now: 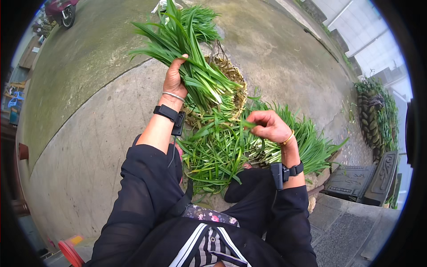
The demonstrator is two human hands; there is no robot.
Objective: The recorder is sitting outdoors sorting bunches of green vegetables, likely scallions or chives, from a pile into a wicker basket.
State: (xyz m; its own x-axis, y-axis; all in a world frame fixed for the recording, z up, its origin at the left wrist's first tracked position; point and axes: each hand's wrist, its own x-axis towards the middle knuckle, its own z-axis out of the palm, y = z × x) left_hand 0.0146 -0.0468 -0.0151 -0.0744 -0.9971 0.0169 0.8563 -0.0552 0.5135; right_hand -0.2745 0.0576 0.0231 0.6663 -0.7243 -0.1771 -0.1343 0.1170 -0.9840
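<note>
My left hand (174,80) is closed around a thick bunch of long green leaves (178,42), held up over a woven basket (242,84). The pale stem ends of the bunch point toward the lower right. My right hand (272,126) is apart from the bunch, thumb and fingers pinching a green leaf (248,124). Beneath both hands a loose heap of cut or stripped leaves (213,153) covers the ground between my feet. Beside it, under my right forearm, lies a pile of leafy stalks (307,142) with whitish bases. More green stalks show inside the basket.
Another leafy pile (200,22) lies beyond the basket. Concrete ground (102,115) spreads around me. Dark carved panels (351,180) stand at the right, near a plant-covered stack (373,115). A parked scooter (64,13) is far left; a red and yellow object (71,251) is near lower left.
</note>
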